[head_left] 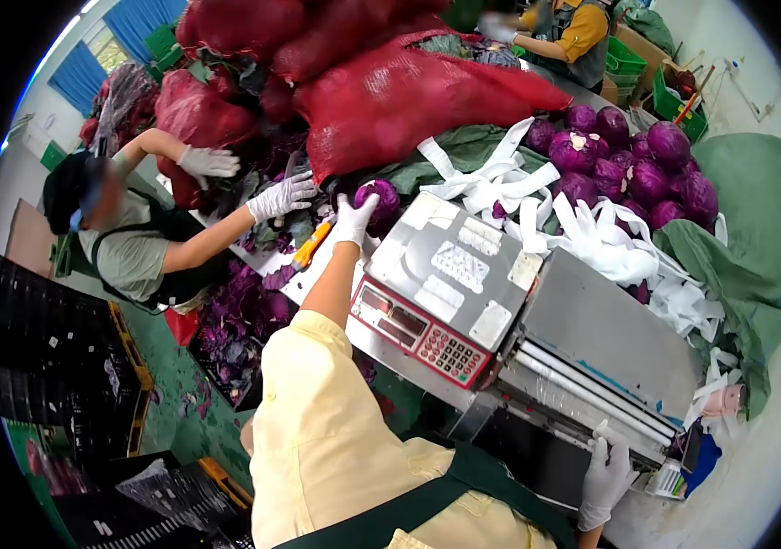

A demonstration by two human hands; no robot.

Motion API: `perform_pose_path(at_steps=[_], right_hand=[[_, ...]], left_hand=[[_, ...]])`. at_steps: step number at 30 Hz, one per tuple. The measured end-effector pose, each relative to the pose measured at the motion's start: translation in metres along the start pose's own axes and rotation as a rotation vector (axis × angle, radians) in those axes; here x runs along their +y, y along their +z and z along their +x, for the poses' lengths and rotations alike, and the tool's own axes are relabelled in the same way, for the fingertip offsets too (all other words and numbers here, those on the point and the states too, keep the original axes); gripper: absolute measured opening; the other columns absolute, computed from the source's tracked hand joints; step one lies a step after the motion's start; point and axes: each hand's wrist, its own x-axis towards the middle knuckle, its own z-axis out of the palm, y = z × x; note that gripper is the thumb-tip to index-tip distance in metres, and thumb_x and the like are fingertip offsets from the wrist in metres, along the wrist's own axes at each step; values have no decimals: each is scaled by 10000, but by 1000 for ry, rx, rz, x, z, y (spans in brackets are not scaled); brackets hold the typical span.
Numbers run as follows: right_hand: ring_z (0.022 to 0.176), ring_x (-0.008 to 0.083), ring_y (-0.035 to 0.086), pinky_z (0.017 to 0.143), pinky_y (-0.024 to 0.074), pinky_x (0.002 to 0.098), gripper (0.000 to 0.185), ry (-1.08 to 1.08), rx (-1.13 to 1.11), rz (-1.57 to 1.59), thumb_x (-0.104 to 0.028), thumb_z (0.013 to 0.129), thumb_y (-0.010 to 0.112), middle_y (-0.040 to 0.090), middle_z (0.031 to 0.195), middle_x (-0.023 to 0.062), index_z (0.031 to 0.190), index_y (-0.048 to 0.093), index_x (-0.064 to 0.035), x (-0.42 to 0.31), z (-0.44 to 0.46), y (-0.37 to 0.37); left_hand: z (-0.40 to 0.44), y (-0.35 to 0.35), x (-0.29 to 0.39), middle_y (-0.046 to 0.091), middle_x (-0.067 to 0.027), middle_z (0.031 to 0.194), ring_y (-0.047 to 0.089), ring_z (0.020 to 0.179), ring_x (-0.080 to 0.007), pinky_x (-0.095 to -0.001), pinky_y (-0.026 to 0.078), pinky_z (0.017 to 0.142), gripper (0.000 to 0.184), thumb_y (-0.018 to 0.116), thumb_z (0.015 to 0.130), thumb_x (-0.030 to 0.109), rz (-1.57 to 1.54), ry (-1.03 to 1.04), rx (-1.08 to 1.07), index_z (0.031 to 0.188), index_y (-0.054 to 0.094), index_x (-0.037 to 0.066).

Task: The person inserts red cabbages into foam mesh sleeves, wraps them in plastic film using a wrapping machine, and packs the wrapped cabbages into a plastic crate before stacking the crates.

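Note:
My left hand [354, 220], in a white glove, reaches forward with its fingers around a red cabbage [379, 198] beside the scale. A digital weighing scale [450, 274] with a red keypad front stands just right of that arm. At the lower right, my gloved right hand [606, 476] is at the front edge of a film wrapping machine [605, 320] with white rollers. Its fingers are curled together; what lies between them, if anything, is too small to make out. An orange-handled knife [313, 245] lies left of my left wrist.
A co-worker [134, 238] in white gloves reaches over the table from the left. Red mesh sacks [409, 101] lie across the back. Red cabbages [648, 169] are piled at right, beside white strips [605, 240] and green cloth [743, 247]. Another person [569, 41] stands behind.

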Motion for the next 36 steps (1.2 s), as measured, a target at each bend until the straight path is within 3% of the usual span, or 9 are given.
perform_pose_path(at_steps=[3,4,10,19,22,23,28,32,36], right_hand=[[830,242,602,758,478,325,127,-53,-24,-104,-30,881,595,625,927,127,1003,621,-2,-1,16,12],[816,260,601,729,473,334,121,-84,-66,-160,-35,872,607,621,905,138,988,628,-7,-7,24,14],[779,278,601,688,465,343,69,-219,-158,-333,-47,863,626,619,847,139,928,630,-25,-7,67,-5],[807,289,620,694,478,393,239,-447,-65,-188,-236,879,578,652,834,151,922,663,-16,8,290,34],[762,330,647,725,515,443,232,-352,-74,-586,-266,843,558,685,864,145,936,716,-125,-3,343,76],[734,336,660,718,525,472,308,-763,-12,-1316,-319,880,522,698,874,128,962,716,-94,-31,337,74],[1202,443,496,964,438,513,730,53,73,-423,-719,835,418,545,1279,199,1059,704,-85,-15,368,118],[974,390,625,856,462,469,412,-51,95,-306,-476,890,489,669,1020,168,957,688,-122,-23,374,79],[736,371,595,738,451,510,197,-785,915,-176,-253,899,573,643,830,123,940,631,-69,-71,351,4]], left_hand=[[3,23,18,625,-171,1076,620,960,-242,-331,504,854,756,858,626,346,-49,53,209,1180,524,-45],[8,27,16,606,-253,1114,601,1028,-387,-404,471,928,913,853,546,435,-58,24,212,1237,487,-38],[3,-18,49,600,-99,1102,588,992,-179,-303,484,886,630,803,740,201,-489,89,-148,1248,490,-2],[-209,-36,172,609,-87,1122,592,981,-179,-304,483,889,497,768,768,125,-437,69,-592,1187,536,-12],[-199,-12,131,596,-97,1105,577,991,-161,-297,496,868,537,767,788,162,-360,138,-517,1222,511,-23],[-192,-8,124,602,-101,1095,582,991,-173,-303,490,879,523,767,783,160,-321,169,-461,1206,521,-25],[-193,-6,117,597,-105,1116,580,1002,-182,-305,470,911,600,774,803,216,-469,176,-431,1268,484,-28],[-196,-4,114,565,-148,1208,560,1086,-208,-327,448,950,662,755,827,243,-528,103,-452,1324,435,-55],[-226,-29,154,515,-196,1280,514,1154,-252,-347,395,997,411,614,926,183,-226,525,53,1260,515,-34]])
